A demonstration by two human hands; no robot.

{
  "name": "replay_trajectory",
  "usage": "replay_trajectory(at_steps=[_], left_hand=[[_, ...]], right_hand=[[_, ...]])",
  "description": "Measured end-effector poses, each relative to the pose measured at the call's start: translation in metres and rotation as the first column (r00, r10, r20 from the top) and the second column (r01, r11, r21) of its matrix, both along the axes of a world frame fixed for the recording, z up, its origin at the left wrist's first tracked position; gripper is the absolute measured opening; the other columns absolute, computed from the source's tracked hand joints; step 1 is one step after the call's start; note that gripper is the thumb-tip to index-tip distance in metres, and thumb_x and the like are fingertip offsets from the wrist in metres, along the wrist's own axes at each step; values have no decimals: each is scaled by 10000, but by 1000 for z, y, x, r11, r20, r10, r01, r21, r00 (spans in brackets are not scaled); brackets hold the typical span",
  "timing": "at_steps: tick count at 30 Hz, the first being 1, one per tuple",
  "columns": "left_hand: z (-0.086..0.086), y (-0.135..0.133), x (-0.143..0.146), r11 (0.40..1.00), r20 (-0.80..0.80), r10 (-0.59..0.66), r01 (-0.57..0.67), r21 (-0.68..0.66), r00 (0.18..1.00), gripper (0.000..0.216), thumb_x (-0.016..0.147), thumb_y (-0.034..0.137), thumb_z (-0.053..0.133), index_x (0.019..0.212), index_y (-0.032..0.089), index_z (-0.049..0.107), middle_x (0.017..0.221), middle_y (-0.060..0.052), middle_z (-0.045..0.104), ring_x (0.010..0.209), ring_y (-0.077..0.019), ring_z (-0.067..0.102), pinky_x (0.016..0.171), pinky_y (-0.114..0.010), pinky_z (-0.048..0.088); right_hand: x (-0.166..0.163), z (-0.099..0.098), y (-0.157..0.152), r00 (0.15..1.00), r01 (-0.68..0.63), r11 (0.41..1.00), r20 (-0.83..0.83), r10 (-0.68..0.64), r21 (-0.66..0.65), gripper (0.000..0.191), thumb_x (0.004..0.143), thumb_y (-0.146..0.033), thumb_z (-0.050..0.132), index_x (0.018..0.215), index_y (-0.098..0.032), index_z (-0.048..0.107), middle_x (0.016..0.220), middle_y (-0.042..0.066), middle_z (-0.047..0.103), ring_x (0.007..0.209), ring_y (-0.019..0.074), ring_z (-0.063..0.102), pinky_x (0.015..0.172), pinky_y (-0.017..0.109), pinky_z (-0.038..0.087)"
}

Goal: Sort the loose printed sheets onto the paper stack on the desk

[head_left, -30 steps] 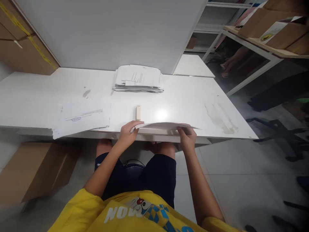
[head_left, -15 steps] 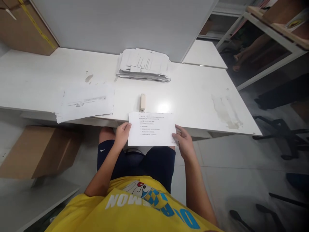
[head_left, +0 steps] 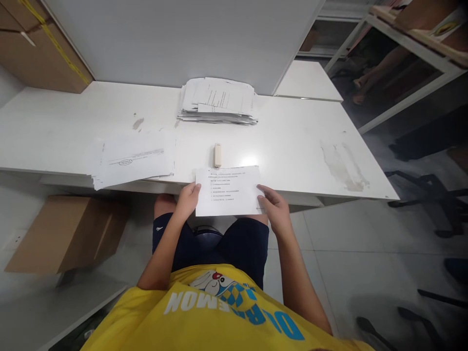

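Observation:
A white printed sheet of paper [head_left: 228,191] is held face up at the near edge of the white desk [head_left: 292,146], partly overhanging my lap. My left hand [head_left: 187,200] grips its left edge, fingers closed on it. My right hand [head_left: 275,208] grips its right edge near the lower corner. A small beige stapler [head_left: 218,155] lies on the desk just beyond the sheet. Farther back rests a thick stack of papers [head_left: 218,101], and a spread of papers [head_left: 133,160] lies to the left at the desk edge.
A grey partition [head_left: 175,39] rises behind the desk. Cardboard boxes stand at the top left [head_left: 40,53] and on the floor under the desk at left [head_left: 62,234]. A shelf frame [head_left: 409,44] with boxes is at the right; chair legs [head_left: 424,190] lie on the floor there.
The sheet was edge-on and bowed between my hands a second ago; it now faces up, flat, with its text readable. Both hands kept hold of it.

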State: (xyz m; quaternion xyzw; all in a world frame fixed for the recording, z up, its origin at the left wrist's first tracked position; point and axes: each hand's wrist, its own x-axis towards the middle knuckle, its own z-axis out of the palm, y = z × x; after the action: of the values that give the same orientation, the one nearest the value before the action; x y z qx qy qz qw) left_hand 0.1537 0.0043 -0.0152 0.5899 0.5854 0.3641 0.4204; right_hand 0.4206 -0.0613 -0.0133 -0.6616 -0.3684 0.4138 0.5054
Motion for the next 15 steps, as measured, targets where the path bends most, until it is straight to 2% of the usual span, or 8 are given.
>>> replay_trajectory(at_steps=[3,5,8,10,13,15], left_hand=[[3,1,-2,1000,-41,-25,25,12,999,401,927,470,421,679,179,542,680,-33,622,678,-192,572,626,-277,425],[6,1,-4,998,-165,-28,38,56,986,430,959,464,369,664,190,519,659,-39,616,665,-199,585,621,-282,427],[13,-2,-4,981,-420,36,48,187,907,420,991,438,338,722,198,555,625,-48,616,636,-215,611,626,-297,449],[18,-2,1,953,-515,108,60,298,850,419,1008,416,322,810,188,613,672,-72,660,676,-229,655,662,-315,489],[25,7,14,870,-522,110,172,462,846,422,1024,371,309,1059,163,674,1016,-129,746,977,-250,712,866,-376,551],[25,20,23,793,-525,5,316,521,851,416,1020,341,333,1273,165,613,1312,-125,663,1268,-255,603,1060,-429,499]], right_hand=[[1,-1,1,1000,12,1000,-2,-12,-7,432,706,-402,720,1101,-227,745,1179,88,725,1098,273,654,964,461,521],[5,-2,1,1000,28,1000,7,-28,-3,441,703,-407,724,1103,-222,747,1175,91,728,1087,273,658,947,457,531],[14,-2,3,997,50,999,55,-50,-7,443,707,-404,720,1107,-216,751,1137,91,738,1032,265,669,891,440,549],[23,-2,5,994,57,998,95,-55,-18,435,707,-394,718,1101,-212,758,1089,89,747,983,257,671,857,433,550],[35,-2,9,989,77,997,126,-73,-25,421,702,-365,715,1089,-205,765,1018,80,753,914,240,663,833,430,542],[40,-3,10,988,89,996,127,-86,-13,411,705,-347,711,1087,-203,765,993,72,751,888,226,657,832,425,539]])
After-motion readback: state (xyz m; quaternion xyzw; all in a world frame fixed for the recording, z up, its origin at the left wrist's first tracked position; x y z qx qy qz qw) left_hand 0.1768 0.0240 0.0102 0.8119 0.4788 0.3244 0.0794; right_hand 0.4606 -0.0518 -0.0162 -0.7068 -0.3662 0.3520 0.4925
